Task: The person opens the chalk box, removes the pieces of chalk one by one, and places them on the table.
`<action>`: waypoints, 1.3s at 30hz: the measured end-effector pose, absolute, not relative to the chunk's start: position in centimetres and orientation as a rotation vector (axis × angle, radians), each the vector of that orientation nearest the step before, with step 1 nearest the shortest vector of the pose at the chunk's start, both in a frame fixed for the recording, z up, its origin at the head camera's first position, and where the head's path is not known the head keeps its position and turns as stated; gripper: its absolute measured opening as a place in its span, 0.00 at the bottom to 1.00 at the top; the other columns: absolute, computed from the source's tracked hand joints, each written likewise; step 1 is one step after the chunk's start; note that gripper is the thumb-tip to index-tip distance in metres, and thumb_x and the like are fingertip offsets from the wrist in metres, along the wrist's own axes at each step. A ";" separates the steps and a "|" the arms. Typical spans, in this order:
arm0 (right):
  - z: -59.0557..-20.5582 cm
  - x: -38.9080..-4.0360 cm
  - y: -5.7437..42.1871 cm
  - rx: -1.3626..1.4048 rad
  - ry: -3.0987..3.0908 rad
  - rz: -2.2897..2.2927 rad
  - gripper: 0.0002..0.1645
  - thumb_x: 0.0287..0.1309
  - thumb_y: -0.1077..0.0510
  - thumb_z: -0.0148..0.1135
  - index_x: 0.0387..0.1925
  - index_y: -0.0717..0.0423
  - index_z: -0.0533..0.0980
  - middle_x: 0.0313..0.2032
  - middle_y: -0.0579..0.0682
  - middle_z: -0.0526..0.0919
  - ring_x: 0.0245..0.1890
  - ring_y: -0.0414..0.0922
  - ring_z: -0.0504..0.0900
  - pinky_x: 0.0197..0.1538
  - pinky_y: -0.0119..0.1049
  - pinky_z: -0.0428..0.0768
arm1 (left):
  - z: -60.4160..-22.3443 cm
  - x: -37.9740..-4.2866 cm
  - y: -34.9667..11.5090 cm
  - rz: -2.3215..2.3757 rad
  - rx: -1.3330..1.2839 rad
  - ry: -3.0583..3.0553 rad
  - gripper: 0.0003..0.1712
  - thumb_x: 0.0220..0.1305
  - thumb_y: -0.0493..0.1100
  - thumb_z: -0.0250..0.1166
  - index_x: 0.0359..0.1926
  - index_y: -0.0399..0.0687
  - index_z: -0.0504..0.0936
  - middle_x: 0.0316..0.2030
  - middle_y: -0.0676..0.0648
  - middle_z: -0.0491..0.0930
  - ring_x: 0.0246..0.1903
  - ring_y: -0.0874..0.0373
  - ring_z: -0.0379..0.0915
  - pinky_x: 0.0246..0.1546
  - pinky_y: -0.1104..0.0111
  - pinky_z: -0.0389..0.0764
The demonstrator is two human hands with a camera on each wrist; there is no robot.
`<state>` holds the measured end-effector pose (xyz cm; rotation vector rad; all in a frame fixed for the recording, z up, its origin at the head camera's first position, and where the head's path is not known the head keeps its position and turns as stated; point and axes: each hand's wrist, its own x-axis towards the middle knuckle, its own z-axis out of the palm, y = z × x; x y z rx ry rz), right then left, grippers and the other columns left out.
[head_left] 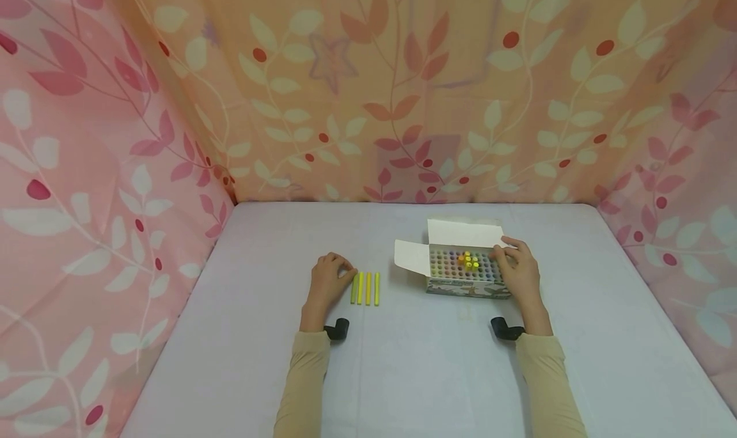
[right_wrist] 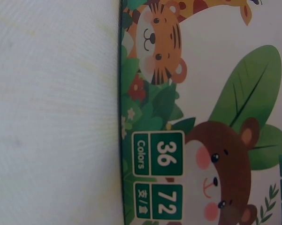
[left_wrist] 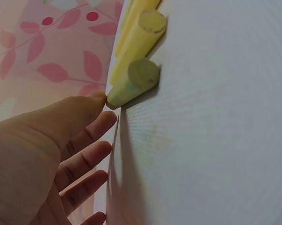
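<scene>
I take the printed box (head_left: 467,289) as my landmark: it sits on the pale counter (head_left: 414,374), its white lid (head_left: 465,233) tipped up behind it and a side flap (head_left: 411,256) spread out on its left. Inside the box, round stick ends fill a grid, and a small cluster of yellow and orange sticks (head_left: 468,262) stands higher than the rest.

Well to the left of the box, four loose sticks lie side by side: a green stick (head_left: 354,289) outermost, then three yellowish sticks (head_left: 368,289) nearer the box. I have the left hand (head_left: 330,278) at the green stick, on the side away from the box; its thumb touches the stick's tip, the fingers loosely extended and released.

I have the right hand (head_left: 520,273) at the box's right end, fingertips by its top edge; I cannot tell whether it grasps anything. My right wrist view shows the box's wall, printed with a tiger, a bear, "36 Colors" and "72". A flowered curtain (head_left: 368,105) hangs behind the box.
</scene>
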<state>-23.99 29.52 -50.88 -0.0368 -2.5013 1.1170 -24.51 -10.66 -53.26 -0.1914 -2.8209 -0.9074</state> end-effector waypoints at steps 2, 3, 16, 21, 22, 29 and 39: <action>-50.9 -24.0 29.5 -0.042 -2.503 1.115 0.22 0.65 0.49 0.52 0.29 0.63 0.82 0.56 0.59 0.72 0.58 0.61 0.68 0.56 0.60 0.64 | -53.3 -24.5 -10.7 -0.912 -0.195 -2.820 0.09 0.57 0.49 0.66 0.31 0.49 0.82 0.41 0.46 0.76 0.50 0.46 0.67 0.53 0.52 0.67; -50.9 -24.0 29.5 -0.045 -2.505 1.114 0.22 0.65 0.49 0.52 0.29 0.63 0.82 0.56 0.59 0.72 0.58 0.61 0.68 0.56 0.60 0.64 | -53.3 -24.5 -10.7 -0.912 -0.197 -2.819 0.09 0.56 0.49 0.67 0.31 0.49 0.82 0.41 0.46 0.76 0.50 0.46 0.67 0.53 0.52 0.67; -51.0 -24.0 29.5 -0.053 -2.503 1.116 0.22 0.65 0.49 0.52 0.30 0.63 0.82 0.56 0.58 0.72 0.58 0.61 0.67 0.57 0.60 0.64 | -53.3 -24.5 -11.2 -1.013 -0.181 -2.850 0.07 0.59 0.47 0.64 0.34 0.50 0.82 0.44 0.48 0.76 0.51 0.48 0.67 0.55 0.53 0.66; -50.9 -24.1 29.5 -0.043 -2.499 1.114 0.22 0.64 0.49 0.53 0.29 0.63 0.82 0.56 0.59 0.72 0.59 0.61 0.67 0.57 0.60 0.63 | -53.3 -24.4 -11.2 -1.023 -0.183 -2.849 0.07 0.60 0.48 0.64 0.35 0.51 0.81 0.43 0.48 0.76 0.51 0.49 0.68 0.55 0.53 0.66; -50.9 -24.1 29.6 -0.042 -2.499 1.113 0.22 0.64 0.49 0.53 0.29 0.63 0.82 0.56 0.59 0.72 0.59 0.61 0.67 0.57 0.60 0.63 | -53.2 -24.4 -11.2 -1.024 -0.182 -2.849 0.07 0.60 0.48 0.64 0.35 0.51 0.81 0.44 0.48 0.77 0.52 0.48 0.68 0.55 0.52 0.66; -51.0 -24.1 29.6 -0.028 -2.491 1.107 0.22 0.65 0.49 0.53 0.29 0.63 0.82 0.56 0.59 0.72 0.58 0.62 0.68 0.56 0.60 0.64 | -51.5 -24.6 -10.4 -1.057 -0.220 -2.835 0.08 0.62 0.49 0.61 0.37 0.52 0.81 0.48 0.47 0.76 0.53 0.47 0.67 0.54 0.51 0.67; -51.0 -24.0 29.6 -0.047 -2.509 1.103 0.23 0.64 0.48 0.52 0.30 0.62 0.82 0.56 0.58 0.72 0.58 0.61 0.67 0.57 0.59 0.64 | -48.4 -25.3 -7.0 -1.039 -0.409 -2.718 0.08 0.62 0.48 0.62 0.40 0.53 0.80 0.49 0.50 0.76 0.53 0.50 0.67 0.53 0.52 0.69</action>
